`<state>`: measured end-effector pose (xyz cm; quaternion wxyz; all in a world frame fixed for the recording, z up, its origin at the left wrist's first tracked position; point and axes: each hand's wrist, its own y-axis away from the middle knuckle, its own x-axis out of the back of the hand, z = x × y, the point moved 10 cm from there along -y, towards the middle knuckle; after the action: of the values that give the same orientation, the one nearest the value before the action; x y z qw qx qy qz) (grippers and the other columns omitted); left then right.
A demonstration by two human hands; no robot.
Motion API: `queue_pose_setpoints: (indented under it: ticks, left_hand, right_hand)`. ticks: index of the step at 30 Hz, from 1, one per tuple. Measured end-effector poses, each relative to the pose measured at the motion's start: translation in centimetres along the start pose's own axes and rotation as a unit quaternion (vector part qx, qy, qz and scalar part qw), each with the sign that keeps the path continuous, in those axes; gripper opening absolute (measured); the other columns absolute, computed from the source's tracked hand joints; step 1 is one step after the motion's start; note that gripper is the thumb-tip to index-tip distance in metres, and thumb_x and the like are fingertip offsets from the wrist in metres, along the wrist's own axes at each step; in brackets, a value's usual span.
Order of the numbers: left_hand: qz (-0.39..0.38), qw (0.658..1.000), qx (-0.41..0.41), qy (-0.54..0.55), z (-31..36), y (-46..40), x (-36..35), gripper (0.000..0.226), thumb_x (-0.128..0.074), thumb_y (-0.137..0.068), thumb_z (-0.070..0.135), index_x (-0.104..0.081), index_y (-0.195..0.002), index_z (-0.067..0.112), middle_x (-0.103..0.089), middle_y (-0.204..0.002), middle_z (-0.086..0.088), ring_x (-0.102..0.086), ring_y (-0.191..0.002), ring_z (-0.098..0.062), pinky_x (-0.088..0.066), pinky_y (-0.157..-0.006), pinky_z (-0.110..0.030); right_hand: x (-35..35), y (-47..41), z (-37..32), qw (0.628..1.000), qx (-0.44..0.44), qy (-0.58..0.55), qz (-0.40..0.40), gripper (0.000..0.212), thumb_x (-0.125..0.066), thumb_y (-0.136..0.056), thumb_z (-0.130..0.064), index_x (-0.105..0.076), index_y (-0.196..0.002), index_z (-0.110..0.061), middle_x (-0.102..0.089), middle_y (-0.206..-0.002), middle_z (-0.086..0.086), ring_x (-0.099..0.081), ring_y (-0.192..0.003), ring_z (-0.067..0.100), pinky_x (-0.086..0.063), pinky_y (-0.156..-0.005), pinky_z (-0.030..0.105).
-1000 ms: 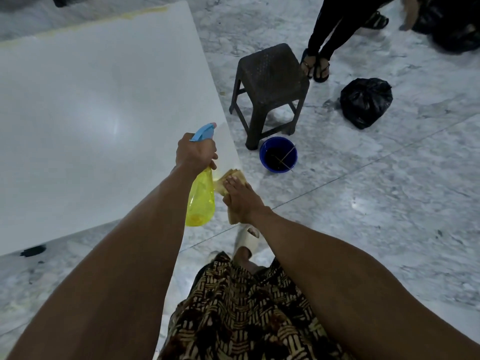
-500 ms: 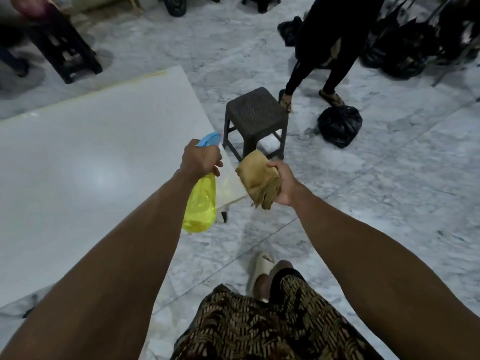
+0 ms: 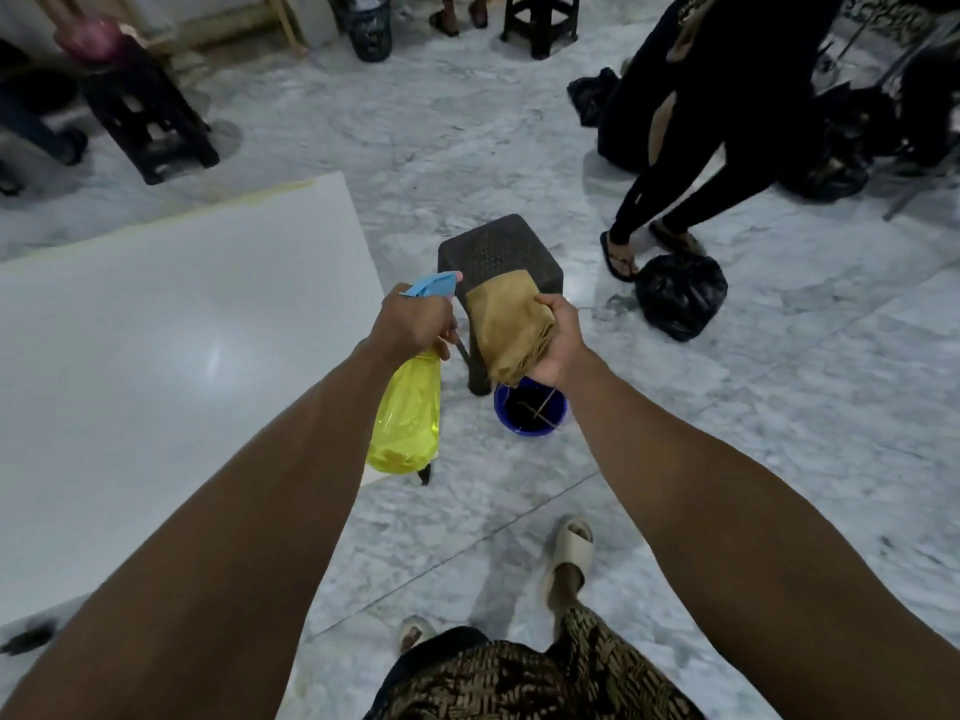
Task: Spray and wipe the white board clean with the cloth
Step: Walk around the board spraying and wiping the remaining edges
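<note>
Marble floor (image 3: 727, 459) fills the head view, with the white board (image 3: 156, 366) lying flat at the left, away from both hands. At centre, the left hand (image 3: 415, 324) has its grip curled tight round the neck of the yellow spray bottle (image 3: 408, 418), whose blue nozzle points right, toward the cloth and not the board. Just beside it, the right hand (image 3: 558, 340) pinches the folded tan cloth (image 3: 506, 324), which hangs over a dark stool (image 3: 498, 252) and a blue bucket (image 3: 530, 407).

A squeeze now would likely wet the cloth or the floor, leaving a slippery patch near the sandalled feet. A slack pinch could drop the cloth into the bucket. A person in black (image 3: 691, 122) stands far right, near the black bag (image 3: 680, 293), close enough to catch stray mist.
</note>
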<state>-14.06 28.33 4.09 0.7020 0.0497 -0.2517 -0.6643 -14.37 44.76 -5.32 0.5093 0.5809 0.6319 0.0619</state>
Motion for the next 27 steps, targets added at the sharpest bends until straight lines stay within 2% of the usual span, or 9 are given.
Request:
queue_pose_setpoints:
  ticks: [3, 8, 11, 13, 14, 17, 22, 25, 27]
  left_hand:
    - [0.029, 0.999, 0.016, 0.01, 1.1, -1.7, -1.7, 0.033, -0.049, -0.103, 0.003, -0.068, -0.124, 0.019, -0.064, -0.075, -0.015, -0.068, -0.07, -0.03, -0.056, -0.048, -0.031]
    - [0.067, 0.996, 0.038, 0.044, 1.7, -3.6, -2.5, 0.035, -0.05, -0.104, 0.005, -0.066, -0.126, 0.027, -0.063, -0.074, -0.013, -0.066, -0.063, -0.023, -0.055, -0.049, -0.031]
    - [0.096, 0.992, 0.069, 0.038, 0.8, -4.7, -1.5, 0.028, -0.057, -0.093, 0.013, -0.073, -0.116, 0.01, -0.068, -0.076, -0.017, -0.069, -0.065, -0.025, -0.057, -0.054, -0.034]
    - [0.12, 0.988, 0.091, 0.046, 0.1, -5.5, -0.5, 0.034, -0.059, -0.087, 0.017, -0.073, -0.106, -0.008, -0.069, -0.072, -0.017, -0.07, -0.068, -0.03, -0.055, -0.054, -0.034]
    - [0.129, 0.985, 0.099, 0.051, -0.1, -6.1, 0.0, 0.032, -0.06, -0.091, 0.016, -0.072, -0.104, -0.011, -0.068, -0.069, -0.017, -0.069, -0.069, -0.032, -0.054, -0.052, -0.033]
    - [0.139, 0.984, 0.106, 0.043, -0.2, -7.9, 1.3, 0.023, -0.057, -0.098, 0.011, -0.074, -0.11, 0.0, -0.066, -0.064, -0.012, -0.067, -0.066, -0.033, -0.055, -0.053, -0.033]
    - [0.12, 0.985, 0.119, 0.028, -0.1, -11.9, 3.7, 0.038, -0.058, -0.082, 0.015, -0.076, -0.113, 0.006, -0.064, -0.058, -0.009, -0.065, -0.053, -0.027, -0.056, -0.053, -0.034]
    - [0.138, 0.982, 0.124, 0.014, 0.5, -14.5, 6.6, 0.028, -0.063, -0.084, 0.017, -0.074, -0.102, -0.002, -0.069, -0.062, -0.01, -0.071, -0.061, -0.034, -0.064, -0.068, -0.042]
    - [0.136, 0.982, 0.128, 0.018, 0.3, -16.4, 8.4, 0.032, -0.062, -0.086, 0.012, -0.071, -0.109, -0.009, -0.071, -0.069, -0.012, -0.077, -0.074, -0.041, -0.066, -0.073, -0.048]
  right_hand:
    - [0.7, -2.4, -2.2, 0.999, -0.022, 0.033, -0.004, 0.066, -0.049, -0.085, -0.049, -0.056, -0.136, -0.007, -0.061, -0.132, 0.02, -0.057, -0.117, 0.036, -0.043, -0.105, 0.045]
    - [-0.1, -5.2, -5.1, 0.997, -0.039, 0.057, -0.021, 0.059, -0.045, -0.09, -0.048, -0.058, -0.133, -0.009, -0.065, -0.119, 0.017, -0.06, -0.106, 0.032, -0.049, -0.089, 0.038]
    - [-1.9, -6.8, -6.1, 0.997, -0.047, 0.041, -0.049, 0.056, -0.044, -0.091, -0.047, -0.059, -0.13, -0.009, -0.063, -0.121, 0.017, -0.058, -0.109, 0.032, -0.045, -0.098, 0.04]
    - [-2.8, -8.0, -6.4, 0.997, -0.051, 0.034, -0.051, 0.051, -0.046, -0.092, -0.045, -0.063, -0.122, -0.007, -0.066, -0.114, 0.017, -0.06, -0.104, 0.031, -0.046, -0.097, 0.04]
    - [-3.5, -8.6, -6.5, 0.997, -0.057, 0.031, -0.05, 0.05, -0.046, -0.092, -0.044, -0.064, -0.121, -0.007, -0.067, -0.11, 0.017, -0.061, -0.102, 0.031, -0.047, -0.095, 0.04]
    - [-5.2, -10.4, -7.0, 0.997, -0.061, 0.026, -0.05, 0.054, -0.047, -0.092, -0.044, -0.061, -0.127, -0.005, -0.068, -0.109, 0.018, -0.061, -0.102, 0.032, -0.046, -0.099, 0.041]
    - [-9.2, -14.0, -6.5, 0.994, -0.082, 0.027, -0.063, 0.061, -0.046, -0.091, -0.045, -0.057, -0.135, -0.004, -0.063, -0.123, 0.017, -0.059, -0.111, 0.031, -0.041, -0.108, 0.041]
    - [-11.4, -16.8, -6.8, 0.995, -0.074, 0.022, -0.064, 0.06, -0.046, -0.09, -0.049, -0.062, -0.129, -0.005, -0.067, -0.118, 0.015, -0.062, -0.107, 0.03, -0.047, -0.1, 0.04]
    - [-12.5, -18.9, -7.1, 0.995, -0.068, 0.027, -0.063, 0.065, -0.048, -0.089, -0.053, -0.06, -0.132, -0.005, -0.065, -0.126, 0.016, -0.06, -0.114, 0.031, -0.046, -0.103, 0.041]
